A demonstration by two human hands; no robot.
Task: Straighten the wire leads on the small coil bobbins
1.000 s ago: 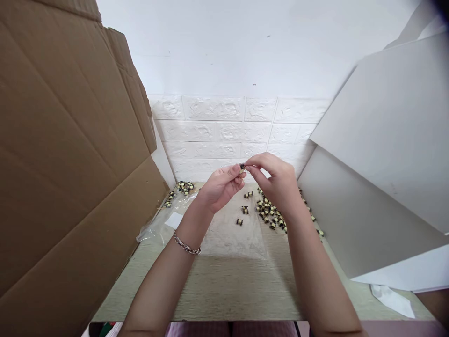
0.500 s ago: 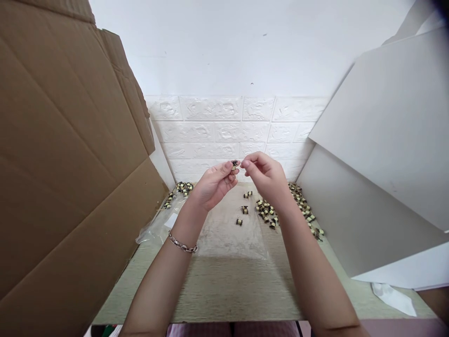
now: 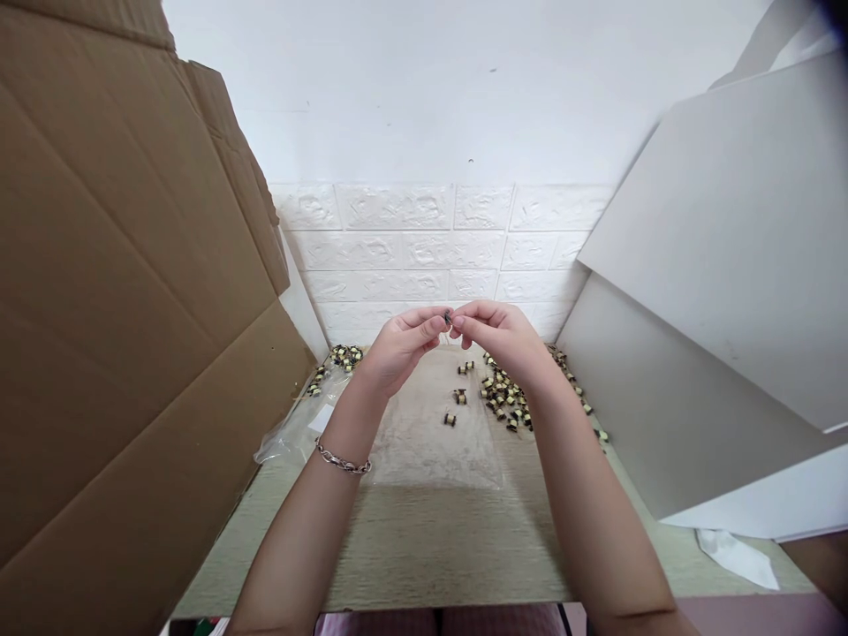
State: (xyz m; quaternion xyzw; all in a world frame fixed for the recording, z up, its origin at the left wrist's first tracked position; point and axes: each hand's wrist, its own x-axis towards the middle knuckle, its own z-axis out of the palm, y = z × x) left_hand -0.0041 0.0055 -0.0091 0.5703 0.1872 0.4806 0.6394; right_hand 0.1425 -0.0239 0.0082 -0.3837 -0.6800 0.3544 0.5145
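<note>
My left hand (image 3: pixel 409 346) pinches a small transformer coil (image 3: pixel 448 318) between thumb and fingers, above the table and before the brick-patterned wall. My right hand (image 3: pixel 495 334) meets it from the right, thumb and forefinger closed at the coil's side. What those fingertips pinch is too small to make out; a thin wire hangs below them. Several like coils, black with yellow wrapping, lie beneath: a loose coil (image 3: pixel 450 420) on a clear plastic sheet (image 3: pixel 424 459), others close by. To the right spreads a larger pile of coils (image 3: pixel 504 393), partly behind my right forearm.
A smaller heap of coils (image 3: pixel 344 357) sits at the back left near a clear plastic bag (image 3: pixel 282 442). Tall cardboard (image 3: pixel 132 265) walls the left side, white panels (image 3: pixel 715 247) the right. A white scrap (image 3: pixel 738 556) lies at the table's front right.
My right hand has moved left and slightly down, so its fingertips now meet the coil in my left hand. The coil appears turned and is more covered by fingers.
</note>
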